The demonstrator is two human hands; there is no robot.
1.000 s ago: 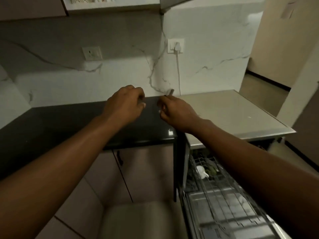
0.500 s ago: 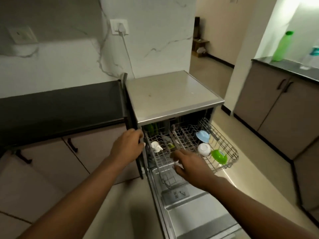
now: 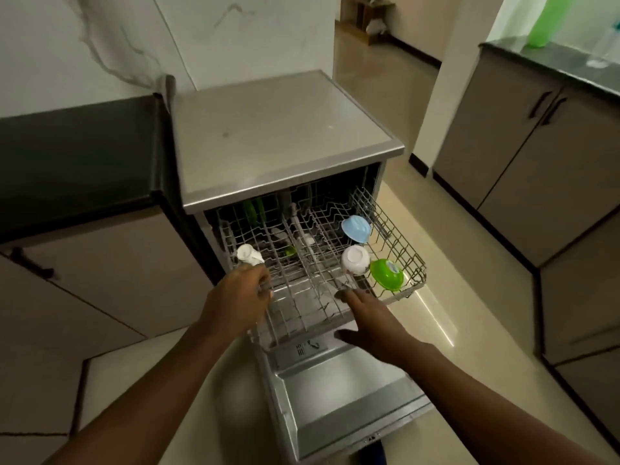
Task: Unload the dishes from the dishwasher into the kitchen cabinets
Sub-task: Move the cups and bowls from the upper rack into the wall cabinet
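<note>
Two bare hands reach over the pulled-out grey wire dish rack (image 3: 407,260) of a stainless-steel dishwasher (image 3: 281,135), whose door (image 3: 339,391) lies folded down flat at 6 o'clock. Left hand (image 3: 240,298), at 9 o'clock of the rack, has its fingers curled around the rack's left front wires, just below a small white cup (image 3: 247,254) lying tilted on its side. Right hand (image 3: 369,318), at 6 o'clock of the rack, is spread with straight fingers, the fingertips (image 3: 343,294) at the front rail; whether they touch it cannot be told. Near the rack's right front corner, a white round bowl (image 3: 354,260) rests upside down, touching a bright green plastic bowl (image 3: 387,275) at its 3 o'clock. A pale blue plastic bowl (image 3: 355,228) stands tilted at 12 o'clock of the white one. Beige cabinets (image 3: 523,135) under a dark countertop stand at 2 o'clock.
</note>
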